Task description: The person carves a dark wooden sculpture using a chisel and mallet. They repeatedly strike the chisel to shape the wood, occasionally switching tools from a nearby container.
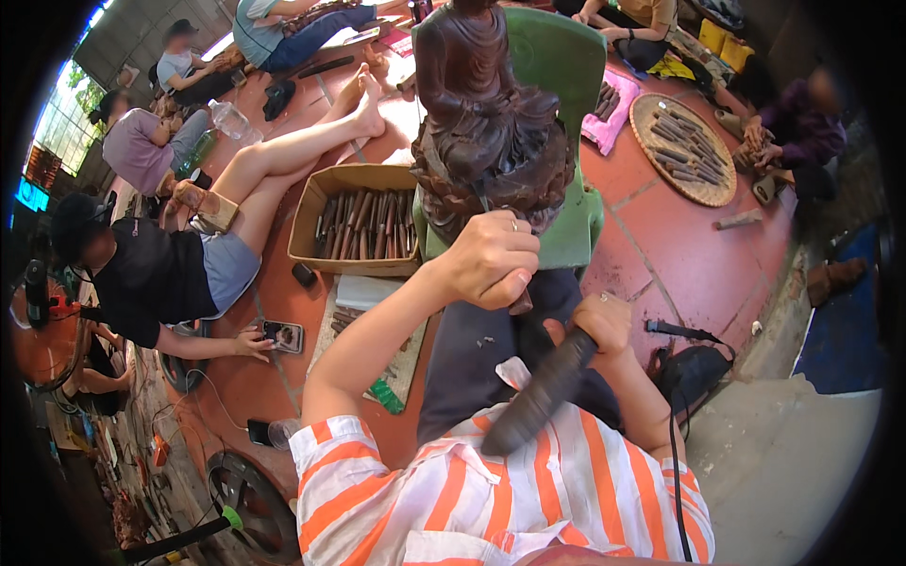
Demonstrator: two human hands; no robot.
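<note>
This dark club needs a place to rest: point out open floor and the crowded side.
Open: red tiles between the round basket and black bag, right of the club; grey surface below the blue sheet. Crowded: left of the chair, with cardboard box and someone's legs.

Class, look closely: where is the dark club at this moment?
In the head view, the dark club is below and right of centre, held in the right hand, with its free end in front of the striped shirt.
</note>
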